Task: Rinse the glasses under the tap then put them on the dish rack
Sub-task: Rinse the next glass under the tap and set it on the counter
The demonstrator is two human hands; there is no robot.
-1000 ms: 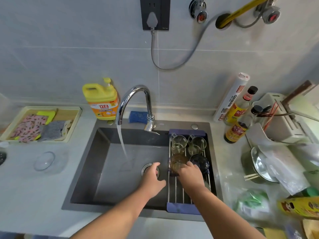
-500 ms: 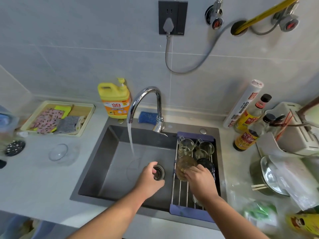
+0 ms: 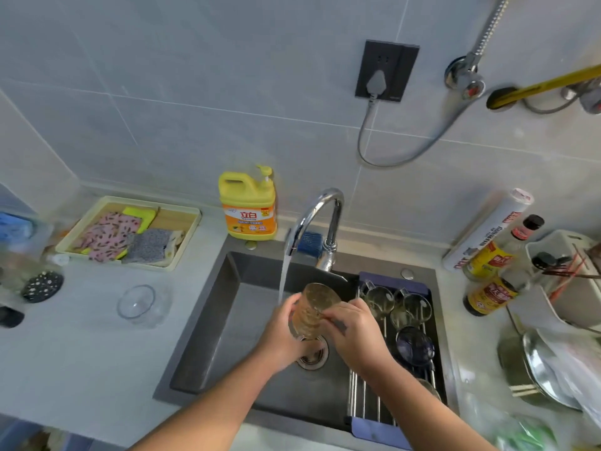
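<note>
Two characters, 立白, mark the yellow detergent jug (image 3: 247, 206) at eleven o'clock from the tap (image 3: 317, 216). The sauce bottles' (image 3: 491, 294) labels at three o'clock are too blurred to read. The amber glass (image 3: 313, 309) is tilted over the sink (image 3: 227, 320). The left hand (image 3: 281, 333) curls round it at nine o'clock and the right hand (image 3: 354, 333) grips at three. The water stream (image 3: 283, 275) falls just beside it at ten o'clock. The right forearm hides part of the dish rack (image 3: 395, 281).

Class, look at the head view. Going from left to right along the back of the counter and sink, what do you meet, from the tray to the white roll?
Tray of cloths → yellow detergent bottle → tap → dish rack → white roll.
</note>
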